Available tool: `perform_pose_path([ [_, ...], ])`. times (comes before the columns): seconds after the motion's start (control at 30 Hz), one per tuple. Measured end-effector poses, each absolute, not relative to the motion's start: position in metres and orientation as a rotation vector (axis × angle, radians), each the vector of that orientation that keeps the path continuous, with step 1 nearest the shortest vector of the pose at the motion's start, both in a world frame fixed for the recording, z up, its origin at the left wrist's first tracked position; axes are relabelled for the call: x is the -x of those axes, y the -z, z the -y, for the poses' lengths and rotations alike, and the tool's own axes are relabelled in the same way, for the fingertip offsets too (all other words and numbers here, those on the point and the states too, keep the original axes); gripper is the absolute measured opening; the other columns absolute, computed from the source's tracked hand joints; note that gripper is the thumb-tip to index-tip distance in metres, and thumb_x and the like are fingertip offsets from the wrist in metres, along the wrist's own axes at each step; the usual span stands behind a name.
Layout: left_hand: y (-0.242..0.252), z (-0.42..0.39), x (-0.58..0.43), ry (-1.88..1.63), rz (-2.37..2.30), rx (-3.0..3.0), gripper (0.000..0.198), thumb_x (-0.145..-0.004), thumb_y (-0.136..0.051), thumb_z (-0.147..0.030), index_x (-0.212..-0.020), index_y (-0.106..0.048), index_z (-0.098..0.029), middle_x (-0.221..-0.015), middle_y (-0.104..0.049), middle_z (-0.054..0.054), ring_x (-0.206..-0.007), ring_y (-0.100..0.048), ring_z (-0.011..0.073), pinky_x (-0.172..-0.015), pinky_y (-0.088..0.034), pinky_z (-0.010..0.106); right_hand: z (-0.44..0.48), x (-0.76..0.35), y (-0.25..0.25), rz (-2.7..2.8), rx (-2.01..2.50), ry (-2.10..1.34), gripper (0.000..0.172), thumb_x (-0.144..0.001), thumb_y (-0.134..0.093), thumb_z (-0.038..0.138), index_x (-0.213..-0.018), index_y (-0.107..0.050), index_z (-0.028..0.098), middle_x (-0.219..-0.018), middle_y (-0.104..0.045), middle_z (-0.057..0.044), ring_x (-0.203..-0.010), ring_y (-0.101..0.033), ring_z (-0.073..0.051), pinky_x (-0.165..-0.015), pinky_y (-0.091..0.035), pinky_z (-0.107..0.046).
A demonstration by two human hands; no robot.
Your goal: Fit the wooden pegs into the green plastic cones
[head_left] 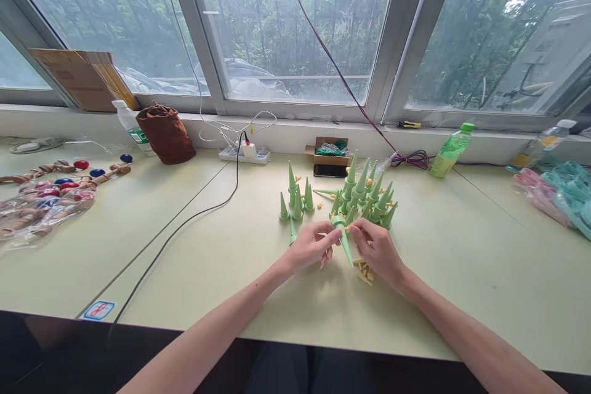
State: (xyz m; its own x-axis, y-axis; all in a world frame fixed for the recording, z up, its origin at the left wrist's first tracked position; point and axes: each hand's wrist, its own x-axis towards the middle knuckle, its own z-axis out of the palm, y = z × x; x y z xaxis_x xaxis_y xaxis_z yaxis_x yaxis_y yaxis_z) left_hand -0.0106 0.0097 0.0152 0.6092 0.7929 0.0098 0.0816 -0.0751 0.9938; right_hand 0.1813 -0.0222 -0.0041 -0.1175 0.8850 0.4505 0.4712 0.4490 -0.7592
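Note:
My left hand [314, 245] is closed round a pale green plastic cone [345, 245], its wide collared end facing away from me and its tip slanting down towards me. At the cone's side, my right hand [377, 249] pinches a small yellow peg-like piece [348, 229], mostly covered by the fingers. Below that hand lies a little pile of yellow pieces [364, 272]. Just beyond my hands stands a dense cluster of green cones [359, 189], with yellow bits among them. A smaller group of similar cones [297, 204] is to its left.
Behind the cones are a dark phone [331, 170] and a small cardboard box [318, 151]. A power strip [258, 157] trails a black cable [196, 212] across the table. Wooden toys with coloured balls [60, 197] lie left; a green bottle [451, 152] stands right.

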Motion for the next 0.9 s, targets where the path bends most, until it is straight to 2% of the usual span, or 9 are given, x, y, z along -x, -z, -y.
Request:
perform_pose_path([
  [0.17, -0.0121, -0.0093, 0.0126, -0.74, -0.812, -1.695, 0.034, -0.09, -0.058, -0.05, -0.082, -0.052, -0.018, -0.055, -0.051, -0.005, -0.047, -0.054, 0.0101, -0.041, -0.041, 0.018, 0.02, -0.1828, 0.0074, 1.77, 1.175, -0.549, 0.034, -0.102, -0.042, 0.038, -0.075, -0.05, 0.02, -0.053, -0.042, 0.006, -0.045, -0.039, -0.01, -0.047, -0.033, -0.023],
  [0.27, -0.0112, -0.0095, 0.0124, -0.761, -0.828, -1.761, 0.031, -0.09, -0.059, -0.048, -0.085, -0.054, -0.018, -0.063, -0.053, -0.003, -0.051, -0.056, 0.0104, -0.041, -0.042, 0.018, 0.0184, -0.183, 0.0095, 1.78, 1.166, -0.546, 0.036, -0.102, -0.041, 0.039, -0.072, -0.046, 0.02, -0.052, -0.04, 0.006, -0.045, -0.037, -0.01, -0.047, -0.032, -0.024],
  [0.47, -0.0083, -0.011, 0.0103, -0.9, -0.813, -1.923, 0.024, -0.09, -0.061, -0.04, -0.096, -0.063, -0.017, -0.09, -0.056, 0.002, -0.061, -0.057, 0.0083, -0.054, -0.053, 0.022, 0.0175, -0.1829, 0.01, 1.792, 1.163, -0.502, 0.038, -0.102, -0.04, 0.04, -0.07, -0.045, 0.02, -0.053, -0.041, 0.006, -0.046, -0.036, -0.01, -0.047, -0.031, -0.023],
  [0.63, -0.0051, -0.0117, 0.0101, -0.964, -0.828, -2.025, 0.029, -0.092, -0.059, -0.04, -0.112, -0.065, -0.02, -0.097, -0.055, 0.004, -0.066, -0.057, 0.0094, -0.059, -0.055, 0.022, 0.0182, -0.1825, 0.0086, 1.779, 1.168, -0.492, 0.041, -0.102, -0.04, 0.043, -0.069, -0.045, 0.02, -0.053, -0.041, 0.005, -0.045, -0.036, -0.01, -0.046, -0.031, -0.024],
  [0.9, -0.0083, -0.0098, 0.0077, -1.001, -0.905, -1.926, 0.025, -0.093, -0.057, -0.042, -0.1, -0.06, -0.018, -0.099, -0.058, 0.004, -0.061, -0.056, 0.0077, -0.052, -0.051, 0.02, 0.0217, -0.1799, 0.005, 1.721, 1.135, -0.477, 0.031, -0.101, -0.045, 0.039, -0.081, -0.057, 0.018, -0.06, -0.048, 0.003, -0.05, -0.043, -0.011, -0.049, -0.036, -0.024],
])
